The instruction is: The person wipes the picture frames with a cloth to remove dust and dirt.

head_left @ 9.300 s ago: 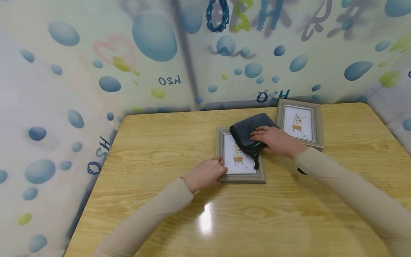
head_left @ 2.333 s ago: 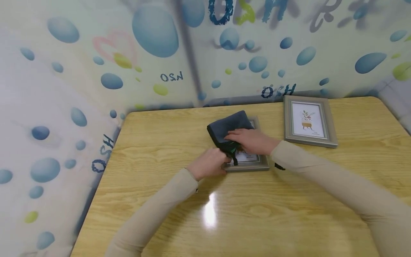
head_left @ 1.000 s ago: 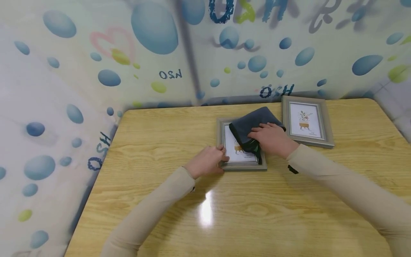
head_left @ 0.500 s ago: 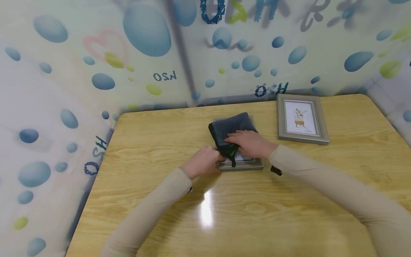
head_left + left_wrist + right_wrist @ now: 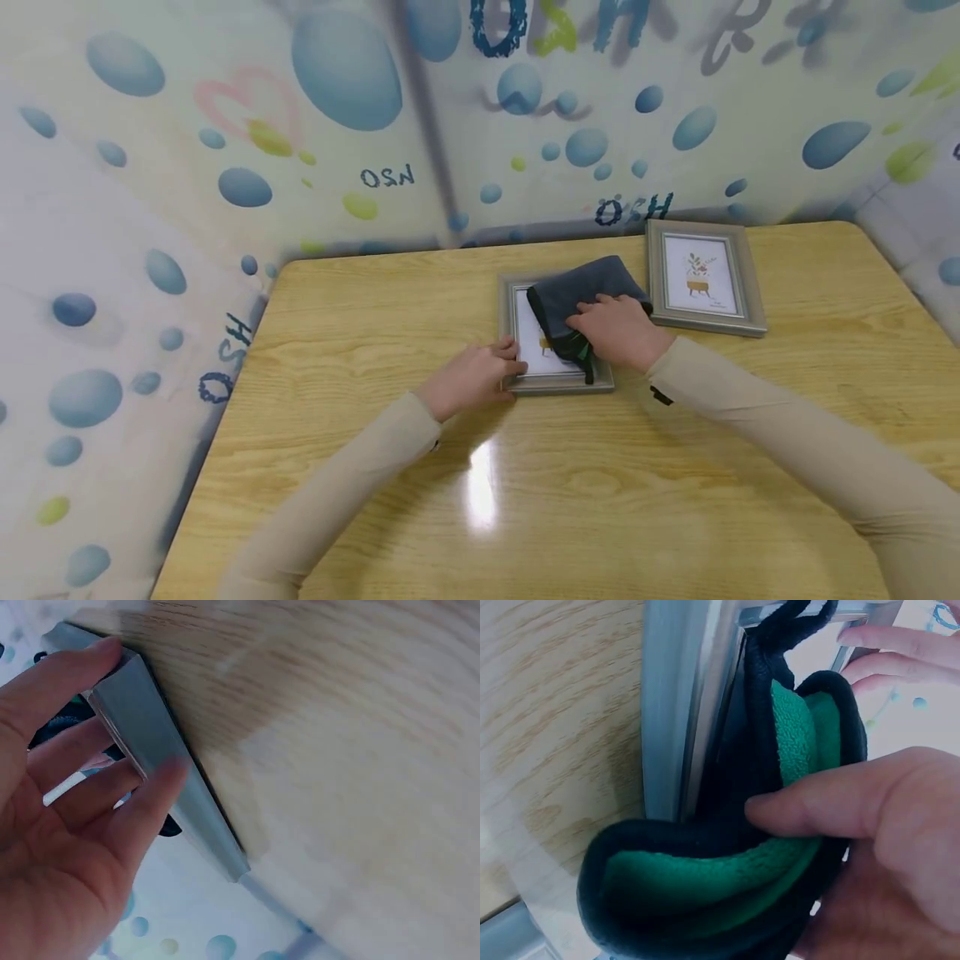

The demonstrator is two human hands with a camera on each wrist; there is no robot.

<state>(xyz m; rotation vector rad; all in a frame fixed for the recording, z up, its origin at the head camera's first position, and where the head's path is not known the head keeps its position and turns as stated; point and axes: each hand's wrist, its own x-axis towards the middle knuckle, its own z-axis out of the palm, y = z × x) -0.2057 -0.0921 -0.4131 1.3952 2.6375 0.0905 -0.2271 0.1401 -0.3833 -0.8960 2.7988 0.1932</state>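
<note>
On the wooden table lies a silver-grey picture frame (image 5: 562,386), its plant-pot print partly hidden by a folded cloth. My left hand (image 5: 471,379) grips its left edge near the front corner, with thumb and fingers over the frame's rim (image 5: 161,742) in the left wrist view. My right hand (image 5: 624,330) holds the dark grey-blue cloth (image 5: 581,287) against the frame's right half; the cloth extends past the right border. In the right wrist view the thumb presses into the cloth's fold, showing the green lining (image 5: 671,881) and black edging.
A matching picture frame (image 5: 752,279) lies face up at the back right, close to the cloth's far corner. Behind the table (image 5: 360,333) and along its left side stand walls (image 5: 465,125) printed with blue drops.
The cloth has swept left and right across the picture frame; over the last half second the right hand moved it rightward, uncovering the print's left part. The left hand keeps to the frame's left edge.
</note>
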